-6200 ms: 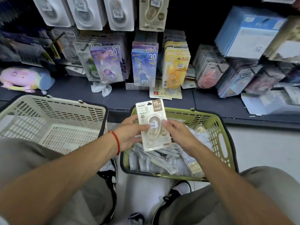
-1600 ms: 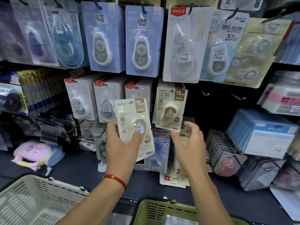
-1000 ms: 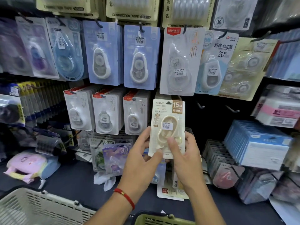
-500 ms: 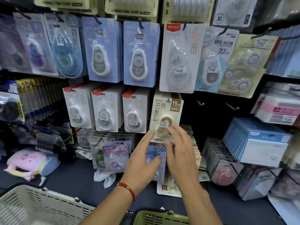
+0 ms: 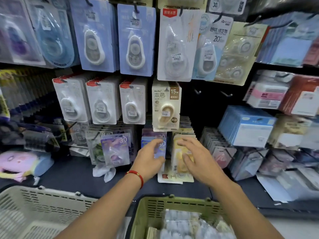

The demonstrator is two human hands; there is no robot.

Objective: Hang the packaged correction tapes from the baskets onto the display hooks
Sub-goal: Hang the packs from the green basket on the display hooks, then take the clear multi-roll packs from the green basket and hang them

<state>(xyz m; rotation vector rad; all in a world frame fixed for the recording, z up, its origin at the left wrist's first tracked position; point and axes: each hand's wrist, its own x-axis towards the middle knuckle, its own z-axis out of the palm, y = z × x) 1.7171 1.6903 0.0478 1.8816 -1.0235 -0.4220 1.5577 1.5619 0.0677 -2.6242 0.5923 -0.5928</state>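
beige correction tape pack (image 5: 166,107) now hangs on its hook, both hands (image 5: 149,158) (image 5: 198,161) released and empty, dropping toward the green basket (image 5: 172,203).

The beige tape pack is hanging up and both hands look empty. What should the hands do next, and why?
Probably reach down into the green basket for another pack. The beige pack already hangs on its hook, the left hand and right hand hold nothing, and more wrapped packs lie in that basket.

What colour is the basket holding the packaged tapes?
Olive green basket, clearest in the head view.
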